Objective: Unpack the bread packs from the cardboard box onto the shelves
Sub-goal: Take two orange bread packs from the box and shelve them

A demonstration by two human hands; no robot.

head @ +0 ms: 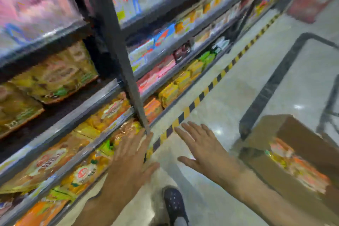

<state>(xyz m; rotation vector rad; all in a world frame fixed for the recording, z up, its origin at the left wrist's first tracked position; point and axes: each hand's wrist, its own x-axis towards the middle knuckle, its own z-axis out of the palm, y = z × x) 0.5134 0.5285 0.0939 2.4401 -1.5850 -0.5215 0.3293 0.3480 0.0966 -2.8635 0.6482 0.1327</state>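
Head view is showing your left hand (128,154) and right hand (200,147) spread flat, each grip wide and empty. Bread packs (297,165) are lying in the cardboard box (286,130) at your right. They're likely soft and crushable, so take them by the ends.

The shelves (113,46) are dark grey. The packs (53,77) on them are mostly yellow and golden brown, some with green patches, others orange, pink, or blue with red. A dark maroon pack (182,51) sits among them. The box (293,145) is plain brown; the packs inside (299,169) are orange and yellow. The floor (229,97) is pale, glossy grey, crossed by a yellow-and-black striped tape (207,90). The shoe (174,203) is dark navy with small pale dots.
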